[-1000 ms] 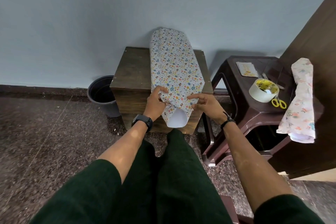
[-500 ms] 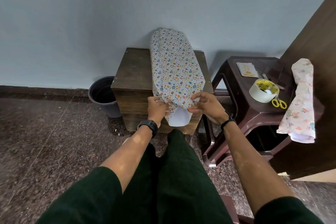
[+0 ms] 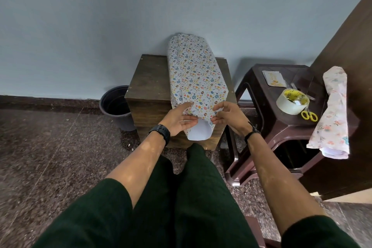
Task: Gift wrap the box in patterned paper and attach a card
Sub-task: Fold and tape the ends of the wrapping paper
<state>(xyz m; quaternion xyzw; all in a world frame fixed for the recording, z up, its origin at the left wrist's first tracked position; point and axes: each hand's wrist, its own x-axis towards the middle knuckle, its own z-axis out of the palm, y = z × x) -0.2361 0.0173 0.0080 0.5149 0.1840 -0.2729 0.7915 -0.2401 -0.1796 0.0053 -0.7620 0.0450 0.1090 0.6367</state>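
The box (image 3: 196,78), wrapped in patterned paper (image 3: 201,94), is laid lengthwise on a wooden stand (image 3: 149,84) against the wall, w/ its far end raised toward the wall and its near end overhanging the stand's front edge. At the near end the paper is left as an open tube, w/ the white inner side shown.

The near end is flanked by both hands. The left hand (image 3: 179,120) is laid flat vs. the paper's left side: fingers are held straight, index along the patterned top edge, the others pressed just below on the side fold; nothing is grasped. The right hand (image 3: 228,116) is placed at the paper's right corner, fingers loosely bent, thumb and fingertips (image 3: 216,120) seen touching the paper's edge; whether the edge is really pinched can't be told. The tube's white mouth is left hanging between and just below the two hands.

A dark watch (image 3: 161,130) is worn on the left wrist, a black band (image 3: 252,133) on the right.

To the right, on a brown plastic stool (image 3: 261,86), a card (image 3: 274,78), a tape roll (image 3: 291,101) and yellow scissors (image 3: 309,116) are laid, the scissors just beside the tape. A roll of floral paper (image 3: 332,112) is rested on the stool's right side. A black bin (image 3: 115,106) is stood on the floor, left of the stand.
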